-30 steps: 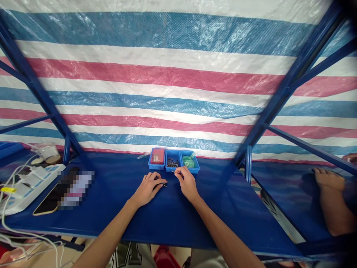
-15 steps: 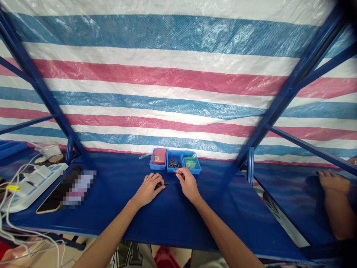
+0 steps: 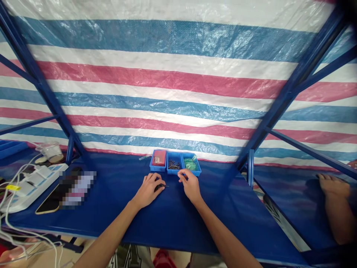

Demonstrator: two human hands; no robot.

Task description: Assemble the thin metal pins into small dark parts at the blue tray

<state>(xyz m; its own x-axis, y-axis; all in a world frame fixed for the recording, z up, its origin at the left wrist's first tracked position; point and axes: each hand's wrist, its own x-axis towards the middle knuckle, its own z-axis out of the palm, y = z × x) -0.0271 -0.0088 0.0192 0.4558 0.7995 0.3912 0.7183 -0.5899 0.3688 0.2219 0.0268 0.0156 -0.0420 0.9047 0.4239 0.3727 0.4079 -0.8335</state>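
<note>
My left hand [image 3: 149, 189] rests on the blue tabletop [image 3: 164, 219], fingers curled around a small bunch of dark metal screws [image 3: 160, 187]; one thin tip pokes out to the right. My right hand [image 3: 190, 185] is raised just in front of the blue bins, thumb and fingertips pinched together. What lies in that pinch is too small to make out. Beyond the hands, the middle blue bin [image 3: 174, 172] holds many similar dark screws. Beside it, the left bin [image 3: 157, 168] contains a red packet [image 3: 159, 158], and the right bin [image 3: 197, 172] contains green plastic bags [image 3: 190, 163].
On the left lie a white power strip [image 3: 36, 188] with plugs and cables, a phone [image 3: 51, 199] and a clear plastic cup [image 3: 52, 152]. Blue frame posts [image 3: 275, 108] rise at both sides before a striped sheet. At far right, another person's hand [image 3: 333, 184] rests on a neighbouring table.
My right hand has shifted slightly right and turned; the thin piece seen at its fingertips before is no longer distinct. My left hand stays around the screws. The view tilted up a little.
</note>
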